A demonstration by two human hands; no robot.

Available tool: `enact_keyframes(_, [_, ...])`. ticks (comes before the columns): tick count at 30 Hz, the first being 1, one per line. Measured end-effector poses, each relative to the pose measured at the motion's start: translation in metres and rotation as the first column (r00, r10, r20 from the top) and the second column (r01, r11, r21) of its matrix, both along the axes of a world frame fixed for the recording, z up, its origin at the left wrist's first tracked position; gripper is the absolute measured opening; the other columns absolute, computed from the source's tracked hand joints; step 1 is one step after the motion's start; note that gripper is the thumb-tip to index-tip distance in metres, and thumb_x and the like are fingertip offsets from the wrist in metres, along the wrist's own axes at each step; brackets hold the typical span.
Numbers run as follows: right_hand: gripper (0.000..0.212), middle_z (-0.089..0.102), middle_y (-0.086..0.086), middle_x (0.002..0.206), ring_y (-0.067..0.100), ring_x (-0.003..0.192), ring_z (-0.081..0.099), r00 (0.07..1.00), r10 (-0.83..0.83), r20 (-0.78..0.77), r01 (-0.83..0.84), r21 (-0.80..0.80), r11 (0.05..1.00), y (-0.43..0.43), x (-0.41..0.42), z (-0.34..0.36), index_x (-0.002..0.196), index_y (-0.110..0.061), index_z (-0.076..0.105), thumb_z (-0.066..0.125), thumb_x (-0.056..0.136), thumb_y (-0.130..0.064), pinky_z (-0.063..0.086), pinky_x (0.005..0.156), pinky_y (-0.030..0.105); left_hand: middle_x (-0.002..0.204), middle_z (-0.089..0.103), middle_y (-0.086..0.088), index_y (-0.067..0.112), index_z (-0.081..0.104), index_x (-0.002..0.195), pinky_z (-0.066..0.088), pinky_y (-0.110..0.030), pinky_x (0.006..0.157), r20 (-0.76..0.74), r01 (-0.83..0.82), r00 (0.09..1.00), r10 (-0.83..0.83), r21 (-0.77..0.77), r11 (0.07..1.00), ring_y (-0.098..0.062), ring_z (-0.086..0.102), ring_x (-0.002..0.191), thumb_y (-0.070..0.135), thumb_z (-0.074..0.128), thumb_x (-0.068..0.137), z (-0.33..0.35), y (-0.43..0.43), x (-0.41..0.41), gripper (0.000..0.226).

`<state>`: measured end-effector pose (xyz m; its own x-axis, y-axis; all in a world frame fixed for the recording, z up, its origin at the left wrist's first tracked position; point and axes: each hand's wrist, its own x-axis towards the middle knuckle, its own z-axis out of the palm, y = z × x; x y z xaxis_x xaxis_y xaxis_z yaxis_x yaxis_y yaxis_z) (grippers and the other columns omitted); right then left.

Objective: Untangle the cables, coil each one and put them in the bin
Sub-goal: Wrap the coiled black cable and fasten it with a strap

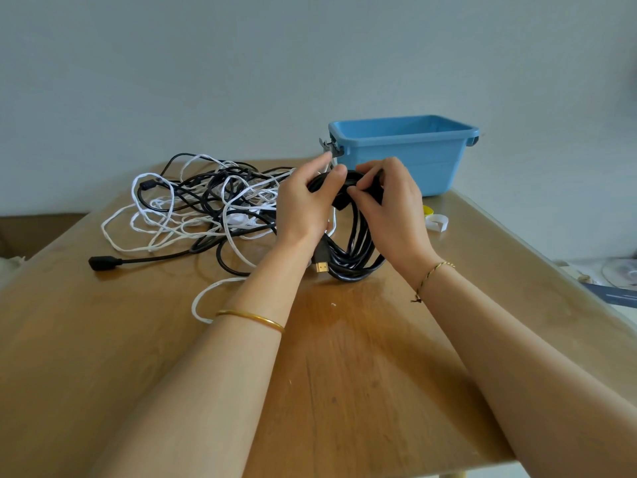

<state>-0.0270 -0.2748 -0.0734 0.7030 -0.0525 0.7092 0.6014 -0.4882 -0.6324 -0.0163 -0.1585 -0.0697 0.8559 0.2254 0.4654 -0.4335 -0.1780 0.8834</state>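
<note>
A coiled black cable [355,260] with a gold plug end hangs above the wooden table [362,357], its lower loops touching the surface. My left hand [303,208] grips the top of the coil. My right hand [389,205] pinches a black strap around the same top part. To the left lies a tangle of white and black cables [206,208], with a black connector [101,263] sticking out at the left. The blue bin [406,150] stands behind my hands at the table's far right.
Small white and yellow ties [436,220] lie on the table right of my right hand, in front of the bin. A grey clip hangs at the bin's left handle [331,146]. Clutter sits beyond the table's right edge [613,281].
</note>
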Motion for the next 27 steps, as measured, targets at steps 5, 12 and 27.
enact_keyframes(5, [0.020, 0.067, 0.001, 0.096, 0.008, 0.095, 0.064, 0.994, 0.070, -0.089, -0.052, 0.193, 0.980, 0.000, -0.002, 0.008, 0.082, -0.013, 0.045, 0.062, 0.087, -0.005, 0.052, 0.085, 0.030, 0.102, 0.051, 0.024, 0.019, 0.042, 0.143, 0.052, -0.054, 0.089, -0.045, -0.010, 0.999, 0.008, -0.023, 1.000, -0.019, 0.062, 0.106, 0.038, 0.066, 0.088, 0.004, -0.001, -0.002, 0.063])
enact_keyframes(12, [0.023, 0.062, -0.008, 0.089, 0.009, 0.089, 0.061, 0.988, 0.019, -0.152, 0.011, 0.195, 0.981, -0.003, 0.003, 0.023, 0.074, -0.018, 0.047, 0.066, 0.083, -0.008, 0.051, 0.082, 0.023, 0.102, 0.056, 0.023, 0.019, 0.058, 0.127, 0.054, -0.051, 0.082, -0.027, 0.001, 1.000, -0.002, -0.041, 0.999, -0.020, 0.064, 0.102, 0.031, 0.068, 0.087, 0.003, -0.002, -0.001, 0.043])
enact_keyframes(27, [0.014, 0.056, -0.002, 0.065, 0.019, 0.073, 0.059, 0.956, -0.053, -0.289, 0.087, 0.105, 0.991, -0.006, 0.014, 0.049, 0.074, -0.008, 0.059, 0.073, 0.072, -0.009, 0.052, 0.068, 0.031, 0.093, 0.068, 0.004, 0.014, 0.069, 0.106, 0.042, -0.016, 0.055, 0.041, 0.095, 0.995, -0.093, -0.039, 0.995, -0.005, 0.055, 0.061, 0.019, 0.063, 0.092, 0.001, 0.001, -0.002, 0.017])
